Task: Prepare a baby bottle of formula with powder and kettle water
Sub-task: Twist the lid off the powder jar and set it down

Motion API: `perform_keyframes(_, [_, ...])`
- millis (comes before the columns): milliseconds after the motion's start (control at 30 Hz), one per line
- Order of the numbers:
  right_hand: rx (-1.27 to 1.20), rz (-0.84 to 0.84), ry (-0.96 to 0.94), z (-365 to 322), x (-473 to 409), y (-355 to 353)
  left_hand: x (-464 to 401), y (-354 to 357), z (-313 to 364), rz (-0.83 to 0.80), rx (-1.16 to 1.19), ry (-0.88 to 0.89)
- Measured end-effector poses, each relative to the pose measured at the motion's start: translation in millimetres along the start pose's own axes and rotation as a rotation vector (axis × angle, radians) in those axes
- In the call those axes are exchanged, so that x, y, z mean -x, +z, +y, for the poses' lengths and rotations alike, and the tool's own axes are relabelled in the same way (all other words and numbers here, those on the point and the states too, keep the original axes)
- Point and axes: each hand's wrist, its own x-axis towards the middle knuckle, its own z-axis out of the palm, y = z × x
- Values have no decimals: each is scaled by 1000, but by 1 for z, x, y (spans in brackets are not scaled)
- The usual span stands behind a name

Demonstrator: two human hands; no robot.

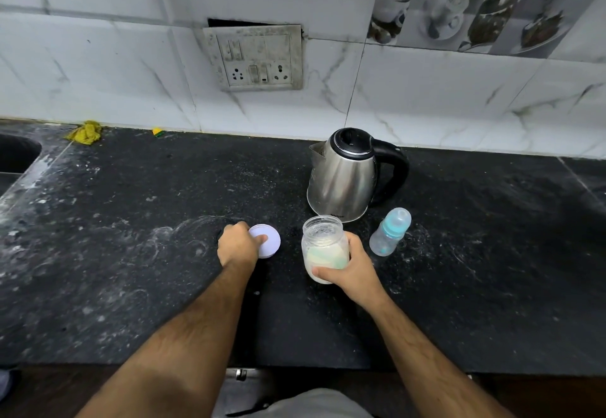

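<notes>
A clear jar (323, 243) of whitish powder stands open on the black counter (131, 253), and my right hand (352, 265) is wrapped around its right side. Its white round lid (269, 240) lies flat on the counter to the left, with my left hand (237, 247) holding its edge, thumb on top. A steel kettle (344, 178) with a black lid and handle stands just behind the jar, spout pointing left. To the right of the jar a small baby bottle (390, 232) with a teal collar and clear cap stands upright.
A sink (16, 155) is cut into the counter at the far left. A yellow cloth (86, 133) and a small yellow-green scrap (157, 131) lie against the tiled wall. A socket panel (255, 58) is on the wall above. White powdery smears mark the counter.
</notes>
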Motion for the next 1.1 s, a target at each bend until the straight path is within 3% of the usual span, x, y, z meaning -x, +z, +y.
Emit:
perform_keyframes(233, [58,39,-25,2,4,2,9,-6,-5,21,116,50])
perform_keyframes(367, [38,70,-72,3,2,8,22,-10,-5,53,242,238])
perform_keyframes(633, [123,-30,-53,1,-14,29,55,-4,-12,-305,474,393])
perform_keyframes(833, [284,-108,-102,-5,-30,38,56,-9,-23,-255,546,398])
perform_keyframes(1100, [224,-149,-123,-15,-38,44,53,-12,-26,-197,548,350])
